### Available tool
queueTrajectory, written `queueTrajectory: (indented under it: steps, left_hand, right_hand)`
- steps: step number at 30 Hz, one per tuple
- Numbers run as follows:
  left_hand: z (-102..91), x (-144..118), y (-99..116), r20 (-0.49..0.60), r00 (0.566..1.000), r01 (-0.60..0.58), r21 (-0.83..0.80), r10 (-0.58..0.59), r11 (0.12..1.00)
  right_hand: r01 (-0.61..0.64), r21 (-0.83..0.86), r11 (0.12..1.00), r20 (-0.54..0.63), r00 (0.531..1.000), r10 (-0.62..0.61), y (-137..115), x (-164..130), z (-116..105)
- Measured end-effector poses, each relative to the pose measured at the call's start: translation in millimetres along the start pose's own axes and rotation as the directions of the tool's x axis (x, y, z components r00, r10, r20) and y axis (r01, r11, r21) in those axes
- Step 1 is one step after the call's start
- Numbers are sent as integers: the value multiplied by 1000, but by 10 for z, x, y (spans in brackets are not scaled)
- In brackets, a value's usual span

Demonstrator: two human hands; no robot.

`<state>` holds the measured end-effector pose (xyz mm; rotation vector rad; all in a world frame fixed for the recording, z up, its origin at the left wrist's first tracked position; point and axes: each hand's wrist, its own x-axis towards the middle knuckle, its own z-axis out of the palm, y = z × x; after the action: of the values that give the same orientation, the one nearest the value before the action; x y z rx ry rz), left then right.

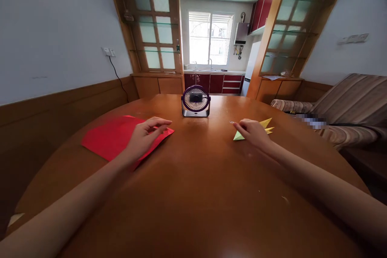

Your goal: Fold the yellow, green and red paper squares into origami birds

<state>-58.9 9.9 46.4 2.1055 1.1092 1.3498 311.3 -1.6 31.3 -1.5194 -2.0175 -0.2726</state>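
Observation:
My left hand [148,133] hovers over or rests on the right part of a sheet of red paper [107,137]; I cannot tell if it touches. Its fingers point right, with the thumb apart from them, and no object shows in between. On the right, my right hand [254,131] is closed, with thumb and curled fingers drawn together. A tiny clear or whitish bit [231,122] shows at the thumb tip, too small to name. Behind and below that hand are folded pieces of paper, one pale green [238,136] and one yellow [266,122], partly hidden by it.
A small purple-rimmed fan [196,100] on a metal stand is at the far side of the brown wooden table [193,193]. Small scraps lie near the right forearm. A striped armchair [356,105] stands to the right. A black cord [119,74] hangs from a wall socket.

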Motion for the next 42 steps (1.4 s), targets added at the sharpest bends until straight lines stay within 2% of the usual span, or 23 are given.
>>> queueTrajectory:
  steps: [4, 7, 10, 12, 14, 17, 23, 25, 30, 32, 34, 36, 38, 42]
  left_hand:
    - [-189, 67, -266, 19, 999, -34, 188, 31, 982]
    - [-280, 96, -495, 162, 986, -107, 409, 43, 906]
    - [-317, 104, -701, 310, 951, -202, 573, 19, 794]
    - [-294, 91, -805, 362, 932, -215, 625, -34, 751]
    - [-227, 64, -865, 416, 904, -206, 619, -95, 758]
    - [-65, 11, -855, 433, 891, -153, 566, -135, 810]
    - [337, -156, -539, 499, 866, -232, 448, -26, 864]
    - [474, -235, -398, 474, 881, -207, 399, -8, 893]
    - [710, -308, -171, 309, 950, -33, 212, -35, 977]
    - [728, -222, -174, 279, 960, -18, 198, -39, 980]
    - [707, -80, -229, 281, 959, -28, 253, -46, 967]
    - [672, 67, -316, 360, 928, -66, 398, -90, 915]
    - [652, 165, -406, 402, 907, -73, 442, -124, 894]
    - [739, 134, -493, 423, 890, -88, 525, -170, 846]
  right_hand:
    - [108, -25, 994, 117, 988, -104, -388, 54, 311]
    - [198, -21, 980, 171, 966, -192, -625, 110, 517]
    - [317, -6, 948, 182, 933, -311, -781, 141, 644]
    - [364, 2, 931, 170, 918, -359, -830, 129, 687]
    - [391, 27, 920, 160, 907, -390, -837, 93, 707]
    - [391, 101, 915, 137, 905, -403, -794, 30, 712]
    - [388, 260, 884, 69, 906, -417, -711, -12, 705]
    - [380, 315, 869, 101, 898, -429, -710, -11, 703]
    - [337, 354, 872, 290, 847, -445, -738, -5, 689]
    - [345, 344, 873, 300, 841, -451, -743, -6, 682]
    - [362, 312, 878, 283, 848, -449, -742, -8, 671]
    - [373, 261, 890, 273, 856, -439, -740, -10, 653]
    - [365, 196, 910, 278, 869, -409, -748, -12, 627]
    - [292, -7, 956, 258, 924, -281, -820, -30, 587]
